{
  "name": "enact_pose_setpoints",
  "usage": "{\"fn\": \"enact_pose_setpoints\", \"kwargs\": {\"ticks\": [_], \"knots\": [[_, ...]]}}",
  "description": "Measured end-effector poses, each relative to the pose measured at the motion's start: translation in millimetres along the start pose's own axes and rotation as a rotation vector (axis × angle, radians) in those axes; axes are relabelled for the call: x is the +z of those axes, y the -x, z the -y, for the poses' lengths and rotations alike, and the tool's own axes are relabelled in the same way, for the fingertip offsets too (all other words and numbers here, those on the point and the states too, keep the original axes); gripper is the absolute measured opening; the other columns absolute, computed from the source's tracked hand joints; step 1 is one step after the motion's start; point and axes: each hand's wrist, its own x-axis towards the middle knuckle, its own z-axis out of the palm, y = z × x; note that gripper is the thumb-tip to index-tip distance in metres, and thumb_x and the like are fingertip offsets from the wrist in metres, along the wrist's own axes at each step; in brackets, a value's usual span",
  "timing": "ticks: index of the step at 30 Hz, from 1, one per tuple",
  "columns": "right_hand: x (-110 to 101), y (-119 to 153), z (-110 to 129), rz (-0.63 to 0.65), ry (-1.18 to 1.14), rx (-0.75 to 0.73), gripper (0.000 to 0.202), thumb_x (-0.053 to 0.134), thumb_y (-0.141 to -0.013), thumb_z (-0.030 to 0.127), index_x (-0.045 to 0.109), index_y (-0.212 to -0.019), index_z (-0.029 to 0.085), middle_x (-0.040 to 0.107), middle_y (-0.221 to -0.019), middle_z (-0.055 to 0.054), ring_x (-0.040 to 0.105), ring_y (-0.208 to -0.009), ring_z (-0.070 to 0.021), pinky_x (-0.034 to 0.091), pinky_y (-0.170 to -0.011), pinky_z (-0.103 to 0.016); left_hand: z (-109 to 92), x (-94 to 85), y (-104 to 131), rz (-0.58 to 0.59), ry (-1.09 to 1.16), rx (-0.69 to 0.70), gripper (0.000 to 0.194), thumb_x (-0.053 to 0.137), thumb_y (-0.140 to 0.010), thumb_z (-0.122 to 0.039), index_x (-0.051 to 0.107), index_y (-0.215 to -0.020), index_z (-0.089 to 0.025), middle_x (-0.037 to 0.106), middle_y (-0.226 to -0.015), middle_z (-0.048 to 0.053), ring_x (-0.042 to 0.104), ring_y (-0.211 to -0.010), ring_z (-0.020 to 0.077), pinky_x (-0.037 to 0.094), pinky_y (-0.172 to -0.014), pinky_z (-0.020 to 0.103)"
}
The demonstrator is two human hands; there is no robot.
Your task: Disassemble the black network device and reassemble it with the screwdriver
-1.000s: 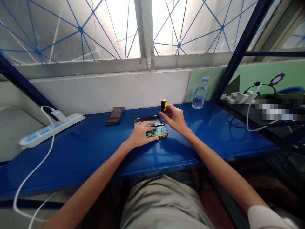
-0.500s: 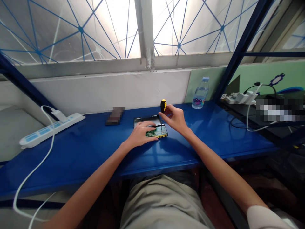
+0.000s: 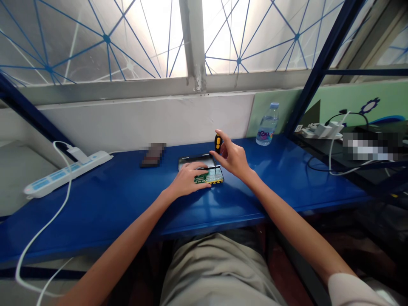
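Note:
A green circuit board [image 3: 215,175] with yellow parts along its near edge lies on the blue table. My left hand [image 3: 186,179] holds it from the left, thumb at the near edge and fingers across the top. Behind it sits an open black case [image 3: 198,161], partly covered by my left fingers; whether the two are joined I cannot tell. A black and yellow screwdriver [image 3: 218,144] stands upright over the board's right part. My right hand [image 3: 234,156] grips its handle, with the index finger on the top end. The tip's exact contact point is too small to make out.
A dark, blurred-out flat object [image 3: 153,154] lies at the back left. The white power strip [image 3: 68,173] with a cable is farther left. A water bottle [image 3: 267,124] stands at the back right. Plugs and cables [image 3: 328,127] crowd the right side.
My right index finger has risen onto the top of the screwdriver, and the handle has turned a little. My left hand and the board stay in place.

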Motion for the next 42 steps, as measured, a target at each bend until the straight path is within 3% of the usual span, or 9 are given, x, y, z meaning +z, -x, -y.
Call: {"fn": "enact_pose_setpoints", "kwargs": {"ticks": [6, 14, 18, 23, 28, 33, 39, 42], "knots": [[0.1, -0.1, 3.7, 0.003, 0.005, -0.017, 0.061, 0.050, -0.094, 0.033, 0.032, -0.152, 0.027, 0.071, -0.093, -0.006, 0.066, -0.069, -0.0207, 0.051, -0.065, -0.031, -0.4, -0.5, 0.2, -0.001, 0.009, -0.005, 0.038, 0.080, -0.077, -0.046, 0.078, -0.106, -0.021, 0.069, -0.127, 0.012, 0.062, -0.122, 0.0332, 0.044, -0.108, 0.051], [2.0, -2.9, 2.3, 0.021, 0.027, -0.014, 0.060, 0.054, -0.093, 0.039, 0.036, -0.150, 0.028, 0.071, -0.097, -0.006, 0.064, -0.066, -0.0188, 0.051, -0.066, -0.032, -0.6, -0.3, -0.1, 0.003, 0.016, -0.004, 0.039, 0.080, -0.077, -0.047, 0.078, -0.107, -0.022, 0.070, -0.126, 0.012, 0.063, -0.120, 0.0332, 0.045, -0.108, 0.051], [2.9, -4.7, 0.2, 0.012, -0.024, -0.012, 0.062, 0.051, -0.094, 0.033, 0.032, -0.152, 0.025, 0.070, -0.092, -0.005, 0.066, -0.072, -0.0210, 0.051, -0.066, -0.031, -2.2, -0.6, -0.2, 0.000, 0.014, 0.010, 0.038, 0.081, -0.077, -0.044, 0.078, -0.107, -0.021, 0.070, -0.126, 0.012, 0.063, -0.120, 0.0326, 0.045, -0.107, 0.050], [3.4, -8.2, 0.0, 0.022, -0.001, -0.027, 0.059, 0.056, -0.092, 0.039, 0.039, -0.147, 0.025, 0.067, -0.083, -0.003, 0.062, -0.062, -0.0200, 0.050, -0.064, -0.032, -1.9, 0.2, 0.6, -0.002, 0.016, 0.005, 0.038, 0.081, -0.077, -0.044, 0.077, -0.107, -0.021, 0.069, -0.127, 0.012, 0.063, -0.120, 0.0327, 0.045, -0.107, 0.050], [1.5, -14.7, -3.4, 0.036, -0.038, -0.020, 0.058, 0.053, -0.092, 0.035, 0.037, -0.147, 0.024, 0.067, -0.086, -0.005, 0.063, -0.068, -0.0212, 0.049, -0.063, -0.031, -0.9, 0.6, 1.7, -0.006, 0.018, 0.009, 0.039, 0.081, -0.076, -0.044, 0.077, -0.107, -0.021, 0.069, -0.126, 0.013, 0.064, -0.118, 0.0325, 0.046, -0.106, 0.049], [-1.4, -21.0, -6.7, 0.056, -0.012, -0.015, 0.056, 0.063, -0.088, 0.041, 0.046, -0.139, 0.024, 0.062, -0.073, 0.000, 0.059, -0.063, -0.0205, 0.047, -0.063, -0.031, -2.1, -0.5, 2.1, -0.006, -0.007, 0.016, 0.037, 0.082, -0.076, -0.042, 0.077, -0.108, -0.022, 0.069, -0.126, 0.011, 0.064, -0.118, 0.0327, 0.045, -0.107, 0.050], [3.9, -23.1, -6.7, 0.088, -0.088, -0.037, 0.053, 0.051, -0.092, 0.034, 0.037, -0.142, 0.024, 0.063, -0.082, -0.002, 0.057, -0.060, -0.0179, 0.047, -0.062, -0.030, -2.8, -1.0, 2.2, -0.007, -0.029, 0.030, 0.039, 0.083, -0.076, -0.042, 0.077, -0.108, -0.020, 0.069, -0.126, 0.013, 0.064, -0.119, 0.0330, 0.045, -0.106, 0.049], [6.1, -23.9, -8.0, 0.075, -0.066, -0.048, 0.052, 0.055, -0.090, 0.034, 0.041, -0.139, 0.022, 0.062, -0.079, -0.002, 0.059, -0.064, -0.0192, 0.047, -0.063, -0.030, -3.2, -0.5, 2.6, -0.008, -0.031, 0.025, 0.038, 0.082, -0.077, -0.042, 0.076, -0.108, -0.020, 0.069, -0.126, 0.013, 0.064, -0.119, 0.0330, 0.045, -0.106, 0.049]]}}
